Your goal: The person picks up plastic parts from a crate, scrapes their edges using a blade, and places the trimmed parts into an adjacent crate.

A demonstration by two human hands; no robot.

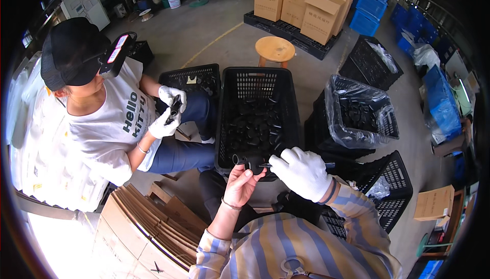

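Observation:
My bare left hand (239,186) is closed on a black plastic part (254,162), a short tube-like piece with a round opening at its left end. My right hand (302,173), in a white glove, grips a slim dark tool (330,165). Its narrow tip reaches the right side of the part; I cannot make out the exact kind of tool. Both hands are over the near edge of a tall black crate (294,110). Many small black plastic parts (253,123) lie loose inside it.
At left sits a co-worker (102,121) in white gloves, handling a black part. A plastic-lined crate (334,121) with black parts stands at right, near another black crate (395,187). Beyond are a wooden stool (275,49) and cartons (319,18). Flattened cardboard (138,228) leans at lower left.

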